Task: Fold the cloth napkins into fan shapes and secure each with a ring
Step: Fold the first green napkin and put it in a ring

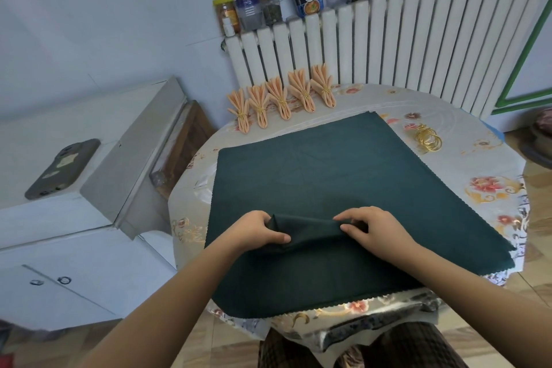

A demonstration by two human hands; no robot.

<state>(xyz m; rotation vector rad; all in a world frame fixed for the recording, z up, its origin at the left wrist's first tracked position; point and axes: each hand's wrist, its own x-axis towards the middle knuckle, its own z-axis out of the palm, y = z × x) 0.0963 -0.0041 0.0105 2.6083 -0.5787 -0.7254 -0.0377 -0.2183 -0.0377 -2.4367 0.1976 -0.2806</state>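
Fingers (270, 222) of the left hand (257, 231) are curled over a raised pleat in the dark green napkin (313, 164), with the thumb lying flat along the near side of the fold, so the cloth is pinched between them. On the other end of the same pleat, the right hand (373, 228) does the same: its fingers are bent down onto the ridge and its thumb points toward the left hand. Both hands are near the front part of the napkin, a little apart from each other, and the ridge of cloth stands up between them.

Most of the green napkin lies flat and open on the round counter (490, 188), which has a flowered cover; its near edge (cut in a zigzag line) reaches close to the front rim of the counter. Beyond the far right corner of the napkin lies a small heap of gold rings (427, 138), apart from the cloth. At the back of the counter, five peach napkin fans (282, 95) stand in a row, each one with a ring around its lower part. Behind them is a white radiator (388, 39), with bottles and jars (254, 6) on its top. To the left, a phone (62, 169) lies on a white cabinet (89, 248).
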